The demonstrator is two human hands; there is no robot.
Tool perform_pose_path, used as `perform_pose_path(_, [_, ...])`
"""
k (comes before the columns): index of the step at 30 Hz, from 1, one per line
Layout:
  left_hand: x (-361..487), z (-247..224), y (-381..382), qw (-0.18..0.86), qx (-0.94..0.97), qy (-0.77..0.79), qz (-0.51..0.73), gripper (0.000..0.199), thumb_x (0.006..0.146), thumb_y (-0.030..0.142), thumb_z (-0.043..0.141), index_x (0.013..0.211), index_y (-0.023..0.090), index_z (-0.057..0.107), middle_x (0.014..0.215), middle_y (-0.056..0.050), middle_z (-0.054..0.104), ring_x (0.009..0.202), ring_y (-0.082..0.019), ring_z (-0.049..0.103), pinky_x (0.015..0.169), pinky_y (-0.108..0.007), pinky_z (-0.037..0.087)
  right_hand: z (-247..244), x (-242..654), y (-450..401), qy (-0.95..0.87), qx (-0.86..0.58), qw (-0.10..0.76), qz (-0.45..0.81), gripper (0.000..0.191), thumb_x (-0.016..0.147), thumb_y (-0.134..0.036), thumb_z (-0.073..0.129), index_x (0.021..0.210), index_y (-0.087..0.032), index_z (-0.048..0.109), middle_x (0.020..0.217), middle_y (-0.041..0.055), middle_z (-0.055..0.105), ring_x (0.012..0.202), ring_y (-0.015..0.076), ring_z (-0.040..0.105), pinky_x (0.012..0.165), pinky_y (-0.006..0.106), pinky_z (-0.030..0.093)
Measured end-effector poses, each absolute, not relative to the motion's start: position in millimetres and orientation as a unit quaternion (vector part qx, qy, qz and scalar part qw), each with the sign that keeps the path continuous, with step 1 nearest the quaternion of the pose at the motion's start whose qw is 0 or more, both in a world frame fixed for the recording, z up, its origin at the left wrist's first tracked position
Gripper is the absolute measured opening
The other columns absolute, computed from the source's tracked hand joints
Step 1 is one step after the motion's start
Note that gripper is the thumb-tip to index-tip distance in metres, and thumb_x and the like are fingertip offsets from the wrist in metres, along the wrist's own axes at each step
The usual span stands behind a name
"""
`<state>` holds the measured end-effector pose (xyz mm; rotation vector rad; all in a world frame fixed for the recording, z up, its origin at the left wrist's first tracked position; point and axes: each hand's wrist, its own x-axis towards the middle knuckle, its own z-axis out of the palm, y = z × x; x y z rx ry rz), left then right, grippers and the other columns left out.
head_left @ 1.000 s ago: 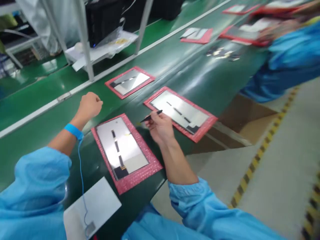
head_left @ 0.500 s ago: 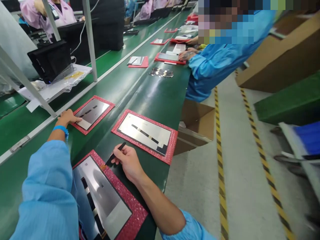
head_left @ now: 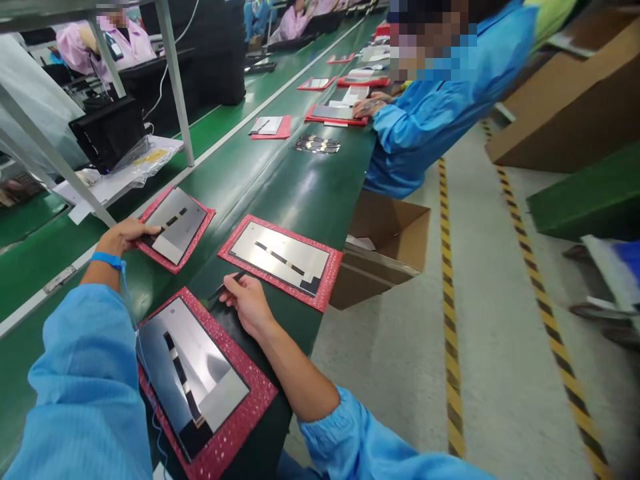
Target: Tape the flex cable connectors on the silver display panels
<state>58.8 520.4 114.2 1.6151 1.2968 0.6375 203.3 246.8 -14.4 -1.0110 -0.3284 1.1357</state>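
At the left, my left hand (head_left: 131, 233) grips the near corner of a display panel (head_left: 187, 230) that lies on a pink bubble-wrap sheet (head_left: 159, 261), fingers over its edge. My right hand (head_left: 249, 301) is closed around black tweezers (head_left: 220, 291), whose tip points left. A small amber piece, blurred, shows by the tip. Below lies a nearer display panel (head_left: 220, 373) on its own pink sheet (head_left: 263, 393), silver back up with a black strip along it. Just beyond my right hand is another silver panel (head_left: 300, 248) on pink wrap.
Further up the green bench (head_left: 280, 187) are a bundle of dark strips (head_left: 317, 143) and another panel (head_left: 267, 125). A co-worker in a blue sleeve (head_left: 415, 127) works at the right edge. An open cardboard box (head_left: 390, 233) stands beside the bench; a metal-framed shelf (head_left: 175, 87) rises at left.
My left hand has shifted slightly left, and the panel under it now sits more askew on its wrap. The tweezers have moved a little away from the near panel's edge. The view has shifted slightly.
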Motion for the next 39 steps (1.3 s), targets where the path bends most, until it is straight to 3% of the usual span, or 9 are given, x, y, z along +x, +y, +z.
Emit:
perform_pose_path(4, [60, 155, 474, 0.53, 0.574, 0.575, 0.242, 0.025, 0.104, 0.033, 0.075, 0.121, 0.015, 0.072, 0.116, -0.007, 0.075, 0.099, -0.02, 0.075, 0.086, -0.039, 0.067, -8, 214, 239, -0.103, -0.434, 0.731, 0.517, 0.038, 0.095, -0.038, 0.087, 0.079, -0.017, 0.06, 0.062, -0.0071, 0.061, 0.049, 0.0066, 0.058, 0.043, 0.015, 0.041])
perform_pose_path(9, [22, 154, 364, 0.541, 0.499, 0.562, 0.376, 0.011, 0.093, 0.016, 0.079, 0.103, 0.013, 0.075, 0.1, -0.006, 0.08, 0.094, -0.022, 0.078, 0.089, -0.038, 0.068, -2, 232, 228, -0.037, -0.402, 0.772, 0.49, 0.048, 0.087, -0.048, 0.093, 0.077, -0.021, 0.054, 0.061, -0.0086, 0.062, 0.047, 0.0038, 0.054, 0.042, 0.012, 0.038])
perform_pose_path(16, [-22, 71, 157, 0.53, 0.408, 0.563, 0.486, 0.053, 0.07, 0.052, 0.093, 0.106, 0.017, 0.076, 0.111, -0.01, 0.084, 0.099, -0.029, 0.081, 0.09, -0.042, 0.068, -26, 247, 227, -0.08, -0.399, 0.804, 0.435, 0.045, 0.092, -0.054, 0.087, 0.079, -0.023, 0.057, 0.066, -0.008, 0.059, 0.052, 0.0049, 0.054, 0.043, 0.015, 0.037])
perform_pose_path(20, [-18, 30, 92, 0.511, 0.393, 0.602, 0.471, 0.06, 0.077, 0.067, 0.085, 0.112, 0.019, 0.076, 0.115, -0.01, 0.083, 0.102, -0.029, 0.081, 0.089, -0.04, 0.066, -35, 245, 227, -0.151, -0.428, 0.779, 0.434, 0.048, 0.091, -0.061, 0.084, 0.079, -0.025, 0.056, 0.068, -0.0071, 0.057, 0.055, 0.0065, 0.057, 0.044, 0.018, 0.037])
perform_pose_path(23, [-20, 22, 71, 0.475, 0.434, 0.64, 0.421, 0.047, 0.088, 0.062, 0.075, 0.111, 0.021, 0.076, 0.114, -0.008, 0.083, 0.103, -0.026, 0.078, 0.089, -0.037, 0.062, -31, 234, 214, -0.158, -0.446, 0.765, 0.437, 0.049, 0.092, -0.062, 0.084, 0.077, -0.024, 0.055, 0.068, -0.0056, 0.059, 0.054, 0.0065, 0.056, 0.043, 0.019, 0.037])
perform_pose_path(26, [-32, 31, 60, 0.426, 0.499, 0.683, 0.319, 0.025, 0.087, 0.049, 0.078, 0.087, 0.024, 0.074, 0.089, -0.004, 0.079, 0.083, -0.024, 0.071, 0.078, -0.035, 0.052, -23, 220, 185, -0.225, -0.472, 0.728, 0.444, 0.049, 0.091, -0.06, 0.087, 0.077, -0.023, 0.057, 0.066, -0.0051, 0.059, 0.051, 0.0062, 0.056, 0.041, 0.019, 0.036])
perform_pose_path(32, [-47, 43, 38, 0.361, 0.561, 0.728, 0.158, 0.034, 0.093, 0.041, 0.069, 0.064, 0.028, 0.055, 0.059, 0.001, 0.063, 0.058, -0.022, 0.05, 0.067, -0.036, 0.031, -1, 192, 115, -0.35, -0.492, 0.62, 0.502, 0.048, 0.075, -0.055, 0.101, 0.084, -0.024, 0.066, 0.061, -0.0068, 0.059, 0.046, 0.0086, 0.059, 0.037, 0.018, 0.034])
perform_pose_path(36, [-41, 38, 21, 0.296, 0.594, 0.742, 0.091, 0.037, 0.103, 0.048, 0.057, 0.072, 0.029, 0.058, 0.063, 0.0, 0.065, 0.06, -0.023, 0.055, 0.066, -0.038, 0.032, 11, 178, 97, -0.372, -0.505, 0.564, 0.537, 0.049, 0.074, -0.053, 0.103, 0.082, -0.022, 0.065, 0.064, -0.0036, 0.065, 0.05, 0.0113, 0.064, 0.043, 0.021, 0.048])
perform_pose_path(39, [-38, 32, 12, 0.181, 0.629, 0.742, 0.145, 0.022, 0.105, 0.045, 0.061, 0.108, 0.026, 0.074, 0.098, -0.008, 0.077, 0.09, -0.03, 0.071, 0.08, -0.043, 0.046, 14, 174, 97, -0.389, -0.522, 0.532, 0.542, 0.051, 0.073, -0.054, 0.104, 0.081, -0.022, 0.064, 0.066, -0.0034, 0.065, 0.051, 0.011, 0.063, 0.044, 0.021, 0.049])
